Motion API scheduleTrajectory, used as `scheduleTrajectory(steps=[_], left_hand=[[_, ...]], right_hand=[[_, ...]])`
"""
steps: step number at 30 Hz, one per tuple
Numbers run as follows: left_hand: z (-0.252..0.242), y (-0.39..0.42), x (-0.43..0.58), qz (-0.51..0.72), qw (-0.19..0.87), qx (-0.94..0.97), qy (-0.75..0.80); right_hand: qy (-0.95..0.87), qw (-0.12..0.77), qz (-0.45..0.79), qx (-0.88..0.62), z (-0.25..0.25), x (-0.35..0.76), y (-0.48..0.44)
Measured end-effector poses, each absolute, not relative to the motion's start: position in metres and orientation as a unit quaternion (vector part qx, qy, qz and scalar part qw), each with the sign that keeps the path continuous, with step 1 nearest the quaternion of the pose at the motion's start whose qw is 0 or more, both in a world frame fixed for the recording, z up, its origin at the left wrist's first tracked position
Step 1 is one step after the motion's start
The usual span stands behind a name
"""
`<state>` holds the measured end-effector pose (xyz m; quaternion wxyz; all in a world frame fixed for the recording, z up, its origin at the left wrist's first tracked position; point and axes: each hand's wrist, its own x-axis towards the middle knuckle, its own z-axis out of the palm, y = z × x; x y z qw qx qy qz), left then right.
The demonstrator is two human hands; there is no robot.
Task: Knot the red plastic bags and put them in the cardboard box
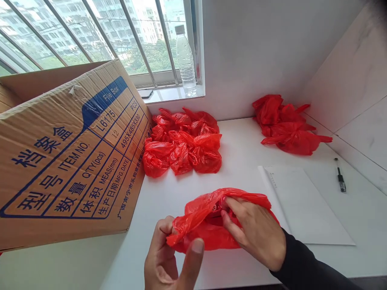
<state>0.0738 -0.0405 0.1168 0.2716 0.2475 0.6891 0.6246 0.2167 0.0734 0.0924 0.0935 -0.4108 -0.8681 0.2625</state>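
A red plastic bag [208,237] lies with its mouth spread on the white table in front of me. My left hand [172,253] grips the bag's left edge between curled fingers, its thumb standing away from the plastic. Into the mouth reaches my right hand [254,227], thumb and fingers bent around something inside. A bit of a dark red item [215,207] with pale print shows by those fingertips, but most of it is hidden by the bag and hand.
Several tied red bags [181,151] sit in a cluster by the wall. More red bags [287,125] lie at the back right. A large cardboard box [121,169] stands left. Paper sheets [308,205] and a black pen [340,177] lie right; a water bottle [186,64] stands on the sill.
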Motion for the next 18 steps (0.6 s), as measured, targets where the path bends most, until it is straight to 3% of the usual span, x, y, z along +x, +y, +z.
scheduleTrajectory(steps=[7, 10, 15, 18], left_hand=[[0.103, -0.044, 0.059, 0.642, 0.208, 0.277, 0.684], [0.109, -0.044, 0.059, 0.668, 0.216, 0.267, 0.66], [0.124, -0.043, 0.059, 0.702, 0.21, 0.306, 0.608], [0.125, -0.041, 0.061, 0.71, 0.239, 0.335, 0.572]], right_hand=[[-0.865, 0.089, 0.346, -0.352, 0.088, 0.217, 0.076], [-0.877, 0.092, 0.298, -0.367, 0.089, 0.223, 0.073], [-0.888, 0.198, 0.19, -0.369, 0.103, 0.248, 0.067], [-0.89, 0.198, 0.116, -0.395, 0.099, 0.257, 0.07]])
